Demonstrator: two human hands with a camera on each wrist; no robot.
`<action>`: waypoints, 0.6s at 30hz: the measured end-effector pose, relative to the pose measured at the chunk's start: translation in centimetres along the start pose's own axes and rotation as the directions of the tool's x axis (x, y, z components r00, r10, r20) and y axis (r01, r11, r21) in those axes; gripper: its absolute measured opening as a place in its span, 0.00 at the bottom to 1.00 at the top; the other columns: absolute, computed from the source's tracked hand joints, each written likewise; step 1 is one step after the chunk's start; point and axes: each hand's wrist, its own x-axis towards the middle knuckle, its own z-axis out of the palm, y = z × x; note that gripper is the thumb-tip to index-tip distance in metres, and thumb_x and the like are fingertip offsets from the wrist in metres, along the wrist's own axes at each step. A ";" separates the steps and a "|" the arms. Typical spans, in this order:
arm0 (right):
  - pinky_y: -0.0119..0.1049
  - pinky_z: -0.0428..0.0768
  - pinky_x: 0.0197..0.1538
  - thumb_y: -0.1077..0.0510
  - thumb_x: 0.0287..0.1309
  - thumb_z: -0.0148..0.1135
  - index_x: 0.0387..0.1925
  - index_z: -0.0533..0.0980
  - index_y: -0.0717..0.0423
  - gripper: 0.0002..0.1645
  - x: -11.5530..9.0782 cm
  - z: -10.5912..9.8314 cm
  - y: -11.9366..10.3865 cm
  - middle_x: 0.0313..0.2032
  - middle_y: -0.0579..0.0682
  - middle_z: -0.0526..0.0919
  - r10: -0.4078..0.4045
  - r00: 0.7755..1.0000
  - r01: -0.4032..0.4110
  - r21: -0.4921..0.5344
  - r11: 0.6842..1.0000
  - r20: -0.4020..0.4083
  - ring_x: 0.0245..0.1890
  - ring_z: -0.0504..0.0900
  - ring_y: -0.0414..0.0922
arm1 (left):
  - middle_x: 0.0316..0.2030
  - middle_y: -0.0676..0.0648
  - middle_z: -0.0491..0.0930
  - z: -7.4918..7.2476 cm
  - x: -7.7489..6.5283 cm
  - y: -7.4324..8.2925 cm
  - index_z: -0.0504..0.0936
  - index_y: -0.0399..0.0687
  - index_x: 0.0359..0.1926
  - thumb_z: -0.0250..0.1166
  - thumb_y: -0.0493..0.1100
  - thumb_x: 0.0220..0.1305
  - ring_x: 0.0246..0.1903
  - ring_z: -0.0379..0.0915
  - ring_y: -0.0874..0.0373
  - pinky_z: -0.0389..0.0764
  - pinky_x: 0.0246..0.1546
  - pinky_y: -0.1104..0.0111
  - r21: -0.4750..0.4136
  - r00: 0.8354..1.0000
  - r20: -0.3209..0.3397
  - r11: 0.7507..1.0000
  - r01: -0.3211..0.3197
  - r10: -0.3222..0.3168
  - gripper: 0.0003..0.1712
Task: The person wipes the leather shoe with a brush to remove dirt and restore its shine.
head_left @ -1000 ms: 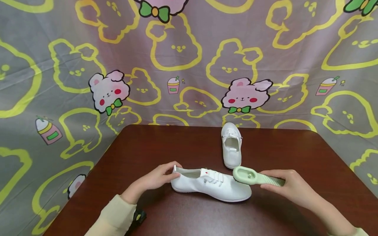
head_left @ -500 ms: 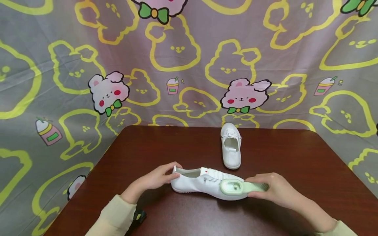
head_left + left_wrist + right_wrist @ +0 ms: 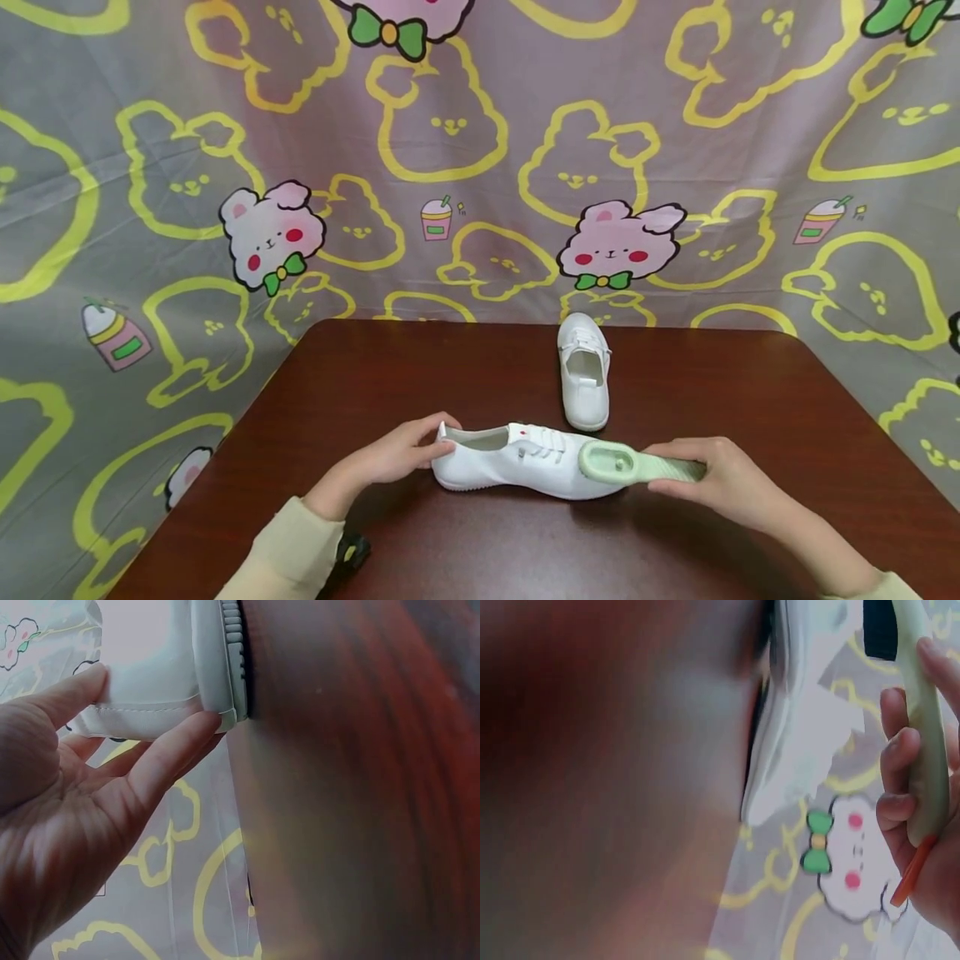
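Observation:
A white lace-up shoe stands sideways on the table, its toe pointing right. My left hand grips it at the heel, thumb at the collar; in the left wrist view the fingers lie against the heel's back seam. A pale green brush overlaps the toe. Its handle is held by my right hand. The right wrist view shows the fingers curled round the brush handle, dark bristles at the top and an orange loop at the handle's end.
Behind the first shoe stands a second white shoe, toe pointing away. Both are on a dark reddish-brown table. A small black object lies beside the left sleeve. A patterned cloth hangs round the back and sides.
The brush went from the toe's tip leftward and down onto the shoe's front, then slid back a little to the right. My left hand has stayed at the heel.

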 end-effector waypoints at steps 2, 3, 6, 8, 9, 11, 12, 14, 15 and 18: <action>0.21 0.71 0.34 0.53 0.44 0.78 0.44 0.84 0.40 0.21 0.0 0.5 -0.4 0.34 0.31 0.82 -0.060 0.998 0.060 0.002 0.998 0.038 0.30 0.77 0.31 | 0.48 0.46 0.75 -0.1 0.0 -0.1 0.73 0.51 0.54 0.58 0.47 0.71 0.47 0.73 0.51 0.81 0.41 0.59 0.003 1.000 0.000 1.000 -0.003 0.003 0.13; 0.20 0.70 0.34 0.52 0.44 0.78 0.44 0.84 0.39 0.22 -0.1 0.7 -0.5 0.34 0.29 0.82 -0.083 0.995 0.084 -0.016 0.996 0.047 0.30 0.76 0.30 | 0.48 0.46 0.75 -0.1 0.0 -0.1 0.73 0.51 0.54 0.58 0.47 0.72 0.47 0.73 0.52 0.81 0.41 0.59 0.005 1.000 0.002 1.000 -0.006 0.006 0.13; 0.20 0.69 0.33 0.51 0.42 0.79 0.43 0.84 0.36 0.21 -0.6 0.3 0.0 0.33 0.27 0.80 -0.084 0.994 0.088 -0.056 0.995 0.067 0.29 0.75 0.28 | 0.48 0.47 0.76 -0.1 0.1 0.0 0.73 0.52 0.54 0.57 0.47 0.72 0.46 0.73 0.53 0.81 0.40 0.60 0.009 1.000 0.010 1.000 -0.016 0.016 0.13; 0.21 0.70 0.32 0.52 0.42 0.79 0.42 0.84 0.36 0.21 -1.1 -0.5 0.8 0.33 0.28 0.81 -0.041 0.996 0.045 -0.048 0.998 0.077 0.29 0.75 0.29 | 0.47 0.47 0.76 -0.1 0.2 0.0 0.73 0.52 0.54 0.57 0.47 0.72 0.45 0.73 0.53 0.81 0.40 0.60 0.014 1.000 0.013 1.000 -0.020 0.020 0.13; 0.21 0.70 0.32 0.52 0.43 0.79 0.42 0.84 0.37 0.20 -1.4 -1.0 1.3 0.33 0.29 0.82 -0.010 0.996 0.013 -0.038 0.999 0.084 0.29 0.76 0.30 | 0.47 0.47 0.76 -0.1 0.2 0.0 0.73 0.52 0.54 0.57 0.47 0.72 0.45 0.73 0.53 0.81 0.40 0.60 0.016 1.000 0.013 1.000 -0.020 0.020 0.13; 0.23 0.72 0.32 0.52 0.44 0.78 0.41 0.84 0.40 0.19 -2.0 -2.0 2.2 0.34 0.32 0.83 0.078 0.993 -0.076 -0.029 0.997 0.092 0.30 0.77 0.31 | 0.46 0.47 0.76 -0.1 0.1 0.1 0.73 0.52 0.54 0.57 0.47 0.72 0.44 0.73 0.53 0.81 0.40 0.61 0.020 1.000 0.016 1.000 -0.020 0.019 0.13; 0.25 0.73 0.31 0.51 0.44 0.78 0.41 0.85 0.41 0.18 -2.3 -2.6 2.6 0.34 0.33 0.84 0.122 0.989 -0.119 -0.044 0.992 0.088 0.31 0.78 0.31 | 0.46 0.48 0.76 -0.1 0.1 0.1 0.73 0.52 0.54 0.57 0.47 0.72 0.44 0.73 0.53 0.81 0.39 0.61 0.020 1.000 0.015 1.000 -0.018 0.018 0.13; 0.28 0.74 0.31 0.49 0.44 0.78 0.40 0.85 0.43 0.18 -2.7 -3.4 3.1 0.34 0.35 0.84 0.204 0.976 -0.198 -0.088 0.976 0.074 0.31 0.78 0.31 | 0.46 0.48 0.76 -0.1 0.1 0.0 0.73 0.51 0.54 0.57 0.47 0.72 0.44 0.73 0.53 0.81 0.39 0.61 0.021 1.000 0.014 1.000 -0.016 0.016 0.13; 0.29 0.74 0.30 0.48 0.44 0.78 0.40 0.85 0.43 0.18 -2.8 -3.7 3.2 0.34 0.35 0.84 0.240 0.969 -0.232 -0.106 0.967 0.065 0.31 0.78 0.31 | 0.46 0.48 0.76 -0.1 0.1 0.0 0.73 0.51 0.54 0.57 0.47 0.72 0.44 0.73 0.53 0.80 0.39 0.61 0.023 1.000 0.014 1.000 -0.016 0.016 0.13; 0.29 0.74 0.30 0.47 0.44 0.78 0.40 0.85 0.44 0.18 -2.8 -3.9 3.2 0.34 0.36 0.85 0.288 0.957 -0.282 -0.095 0.955 0.049 0.31 0.77 0.32 | 0.46 0.48 0.76 -0.1 0.1 -0.1 0.73 0.51 0.54 0.57 0.47 0.72 0.44 0.73 0.53 0.80 0.39 0.61 0.025 1.000 0.014 1.000 -0.019 0.019 0.13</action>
